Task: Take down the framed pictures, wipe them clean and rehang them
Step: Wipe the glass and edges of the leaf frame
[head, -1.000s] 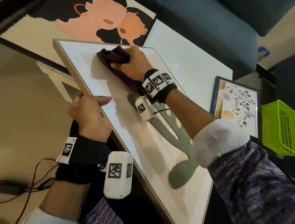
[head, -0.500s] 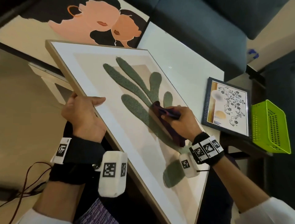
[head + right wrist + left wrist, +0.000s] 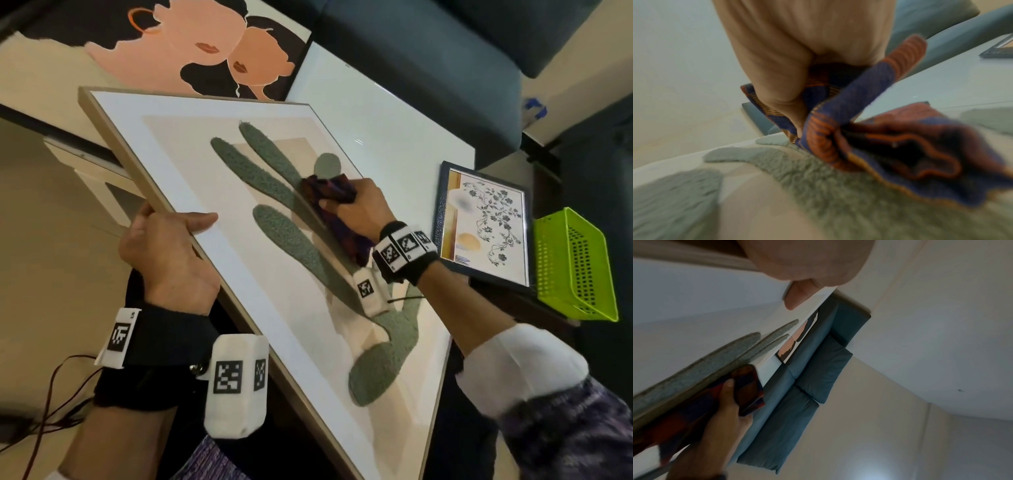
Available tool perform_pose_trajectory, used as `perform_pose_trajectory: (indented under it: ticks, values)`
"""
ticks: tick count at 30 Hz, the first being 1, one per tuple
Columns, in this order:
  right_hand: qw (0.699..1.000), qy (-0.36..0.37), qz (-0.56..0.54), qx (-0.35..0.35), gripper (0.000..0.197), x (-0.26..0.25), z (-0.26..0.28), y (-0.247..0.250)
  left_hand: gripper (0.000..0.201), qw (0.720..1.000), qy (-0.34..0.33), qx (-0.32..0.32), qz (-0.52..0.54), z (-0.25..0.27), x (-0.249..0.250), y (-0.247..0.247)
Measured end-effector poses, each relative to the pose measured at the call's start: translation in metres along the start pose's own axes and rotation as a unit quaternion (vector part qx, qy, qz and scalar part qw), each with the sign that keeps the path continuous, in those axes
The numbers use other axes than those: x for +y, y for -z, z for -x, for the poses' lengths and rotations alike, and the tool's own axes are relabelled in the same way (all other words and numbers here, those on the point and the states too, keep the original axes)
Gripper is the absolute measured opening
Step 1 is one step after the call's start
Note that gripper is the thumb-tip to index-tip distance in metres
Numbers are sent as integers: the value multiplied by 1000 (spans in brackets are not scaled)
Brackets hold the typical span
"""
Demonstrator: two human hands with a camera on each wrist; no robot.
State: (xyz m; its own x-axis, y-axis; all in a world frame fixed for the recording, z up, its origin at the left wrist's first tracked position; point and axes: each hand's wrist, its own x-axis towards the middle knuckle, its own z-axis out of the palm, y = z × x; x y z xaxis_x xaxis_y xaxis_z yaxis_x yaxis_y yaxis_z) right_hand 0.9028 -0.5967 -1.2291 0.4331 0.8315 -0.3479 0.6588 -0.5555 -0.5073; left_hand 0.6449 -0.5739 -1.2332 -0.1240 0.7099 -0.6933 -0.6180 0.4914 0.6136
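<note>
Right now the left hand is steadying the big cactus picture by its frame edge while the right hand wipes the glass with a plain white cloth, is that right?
Not quite: the cloth is dark blue and orange-red, not white, as the right wrist view shows close up. The rest holds: the left hand grips the frame edge of the cactus picture while the right hand wipes its glass.

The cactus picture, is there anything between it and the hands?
Only the cloth. The right hand presses a red and blue checked cloth on the large wood-framed cactus picture, so the cloth lies between them. The left hand grips the frame's edge directly.
</note>
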Motion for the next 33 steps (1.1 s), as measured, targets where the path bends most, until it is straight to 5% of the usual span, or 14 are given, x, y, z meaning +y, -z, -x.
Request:
perform_pose_trajectory:
  ticks: [8,17,22,33]
  values:
    - [999,-41,-28,1,20,58,78,5,58,999,21,-29,-22,-9,-2,8]
    - [999,39,36,12,10,-8,-11,-14,48,999,2,-19,-34,-3,-1,6]
    - [998,48,22,31,29,-42,-57,-25,53,999,-1,-21,-29,0,0,4]
    - [996,71,43,-41,17,-15,-47,-9,60,1000,4,-12,-13,-8,-5,5]
